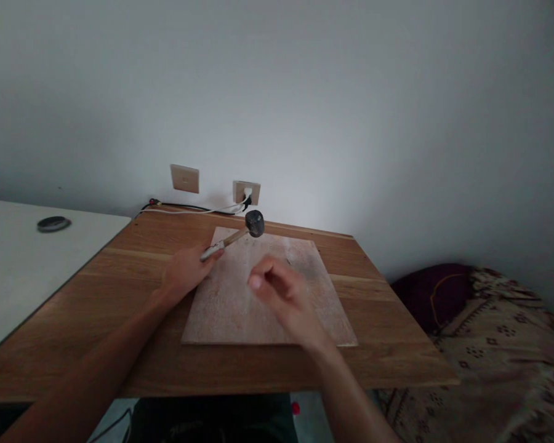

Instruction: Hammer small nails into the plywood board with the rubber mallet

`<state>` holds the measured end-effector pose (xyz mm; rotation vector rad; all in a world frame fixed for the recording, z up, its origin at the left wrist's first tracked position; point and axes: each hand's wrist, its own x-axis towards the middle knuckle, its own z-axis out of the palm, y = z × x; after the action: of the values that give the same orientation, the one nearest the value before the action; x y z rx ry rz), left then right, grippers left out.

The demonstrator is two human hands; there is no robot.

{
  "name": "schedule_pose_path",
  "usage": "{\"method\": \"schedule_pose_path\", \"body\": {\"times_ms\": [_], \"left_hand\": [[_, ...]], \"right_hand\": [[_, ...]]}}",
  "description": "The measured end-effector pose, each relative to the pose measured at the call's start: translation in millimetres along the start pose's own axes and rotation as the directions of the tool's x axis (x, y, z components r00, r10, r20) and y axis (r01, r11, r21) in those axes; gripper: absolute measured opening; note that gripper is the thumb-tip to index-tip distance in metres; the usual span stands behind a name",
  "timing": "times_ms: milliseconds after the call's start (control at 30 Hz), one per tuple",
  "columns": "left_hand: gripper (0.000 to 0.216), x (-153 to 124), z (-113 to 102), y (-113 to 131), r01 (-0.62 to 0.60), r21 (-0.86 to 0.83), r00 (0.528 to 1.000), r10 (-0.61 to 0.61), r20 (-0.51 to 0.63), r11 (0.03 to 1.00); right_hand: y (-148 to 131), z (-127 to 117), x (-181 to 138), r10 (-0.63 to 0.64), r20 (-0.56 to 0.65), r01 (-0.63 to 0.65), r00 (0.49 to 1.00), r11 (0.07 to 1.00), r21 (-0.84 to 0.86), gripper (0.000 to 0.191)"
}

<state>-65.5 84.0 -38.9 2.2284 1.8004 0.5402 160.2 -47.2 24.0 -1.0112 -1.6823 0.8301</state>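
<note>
My left hand (184,271) is closed round the wooden handle of a small hammer (240,232). Its dark head (255,223) is raised above the far edge of a pale square board (231,307) lying on the wooden table (120,295). My right hand (284,294) hovers over the middle of the board with fingers curled and pinched together. What it pinches, if anything, is too small and blurred to make out.
A white table (18,258) with a dark round lid (54,224) stands at the left. Two wall sockets (246,192) with a plugged white cable sit behind the wooden table. A patterned bed cover (498,357) and dark cushion (434,295) lie at the right.
</note>
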Motion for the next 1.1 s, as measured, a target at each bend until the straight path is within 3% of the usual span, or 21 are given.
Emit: {"method": "schedule_pose_path", "body": {"times_ms": [67,133,167,267,533,667,833,1100], "left_hand": [[0.057,1,2,-2,-0.015,-0.001,0.999,0.015,-0.037,1.0],[0.057,3,4,-5,-0.017,0.001,0.999,0.017,-0.04,1.0],[0.057,3,5,-6,-0.012,0.003,0.999,0.012,-0.033,1.0],[0.058,3,6,-7,-0.016,0.031,1.0,0.016,-0.004,0.999],[0.064,-2,0,2,-0.06,0.142,0.997,0.051,0.061,0.988],[0.062,-3,0,3,-0.05,0.116,0.998,0.045,0.05,0.992],[0.06,-4,-3,5,-0.03,0.091,0.997,0.024,0.073,0.995],[0.06,-3,-4,3,0.025,0.025,0.999,-0.026,0.038,0.999]], "right_hand": [[25,-33,25,0.081,-0.094,-0.108,0.992,0.937,-0.333,0.017],[53,-68,44,0.254,-0.169,-0.299,0.952,0.666,-0.683,0.011],[66,-82,50,0.346,-0.188,-0.353,0.919,0.511,-0.784,0.014],[97,-106,54,0.427,-0.175,-0.363,0.887,0.41,-0.837,0.017],[122,-102,59,0.428,-0.151,-0.33,0.891,0.383,-0.863,0.017],[122,-102,77,0.38,-0.132,-0.306,0.915,0.445,-0.841,0.018],[124,-81,110,0.309,-0.045,-0.22,0.95,0.56,-0.799,0.021],[130,-57,128,0.299,0.082,-0.116,0.951,0.588,-0.8,0.028]]}}
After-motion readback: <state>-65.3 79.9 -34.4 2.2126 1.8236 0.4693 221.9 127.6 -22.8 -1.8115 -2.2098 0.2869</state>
